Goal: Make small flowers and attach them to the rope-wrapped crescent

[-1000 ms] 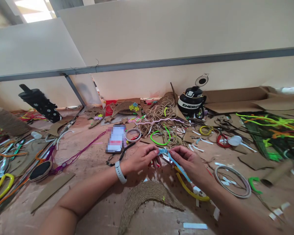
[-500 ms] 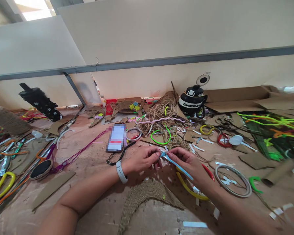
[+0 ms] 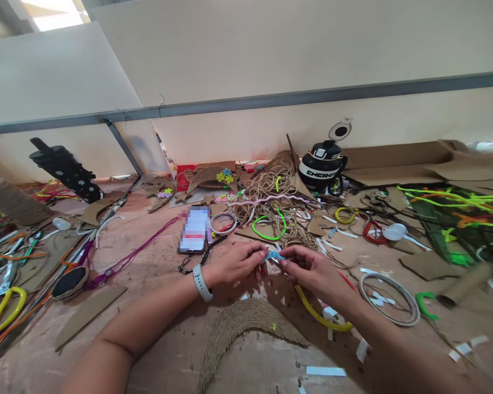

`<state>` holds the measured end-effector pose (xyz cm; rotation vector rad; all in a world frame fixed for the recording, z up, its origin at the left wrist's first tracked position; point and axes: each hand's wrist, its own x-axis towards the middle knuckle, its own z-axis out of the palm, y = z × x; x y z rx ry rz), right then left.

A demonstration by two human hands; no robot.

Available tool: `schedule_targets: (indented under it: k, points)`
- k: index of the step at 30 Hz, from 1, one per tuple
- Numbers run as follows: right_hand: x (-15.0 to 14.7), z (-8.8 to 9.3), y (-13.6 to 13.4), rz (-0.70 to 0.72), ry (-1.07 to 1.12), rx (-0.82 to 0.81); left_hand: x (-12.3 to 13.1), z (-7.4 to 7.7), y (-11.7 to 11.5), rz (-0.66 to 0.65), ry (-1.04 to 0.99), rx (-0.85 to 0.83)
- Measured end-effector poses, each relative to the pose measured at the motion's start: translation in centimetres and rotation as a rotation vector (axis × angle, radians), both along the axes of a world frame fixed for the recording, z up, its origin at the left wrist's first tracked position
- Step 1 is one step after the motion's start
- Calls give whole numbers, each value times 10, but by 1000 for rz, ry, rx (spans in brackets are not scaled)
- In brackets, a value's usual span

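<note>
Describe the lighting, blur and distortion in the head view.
Head view: soft, even daylight, with faint shadows under the left hand and right hand pinching a small light-blue strip; wide-angle lens bends the grey rail and stretches the forearms; the black phone's screen is pixelated; the green pipe cleaners at the right edge look smeared.

A cluttered brown work table point(image 3: 156, 273) fills the view. A phone point(image 3: 194, 236) lies face up near the middle, with a white ring point(image 3: 224, 222) just beside it. Behind them sits a tangle of jute twine point(image 3: 273, 189) and a black jug point(image 3: 322, 171) with its lid open. A curved jute-wrapped shape point(image 3: 246, 328) lies at the near edge. Yellow-handled scissors point(image 3: 4, 309) rest far left; a metal hoop point(image 3: 390, 298) and green pipe cleaners point(image 3: 456, 202) lie right.
</note>
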<state>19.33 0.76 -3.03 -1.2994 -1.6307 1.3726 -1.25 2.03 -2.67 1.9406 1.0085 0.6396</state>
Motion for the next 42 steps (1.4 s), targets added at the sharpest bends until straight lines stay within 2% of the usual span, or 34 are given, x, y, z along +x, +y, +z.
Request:
schedule_targets:
  k: [7,9,14,19,26,37,42]
  points:
    - [1,2,4,-134,12,33,-5,-11,9,-39,-200,-385]
    - [1,2,4,-161,30,40,-4,-15,10,-51,-248,-435]
    - [1,-1,4,-174,44,44,-3,-21,10,-81,-270,-410]
    - [1,-1,3,-173,41,54,-3,-22,9,-50,-253,-379]
    - [-1,2,1,-161,10,63,-2,-27,10,-69,-294,-456]
    - [-3,1,-4,-76,-68,133,-4,-23,8,-16,-84,-201]
    - [-2,-4,-5,-52,-102,158,-4,-17,7,7,-54,-202]
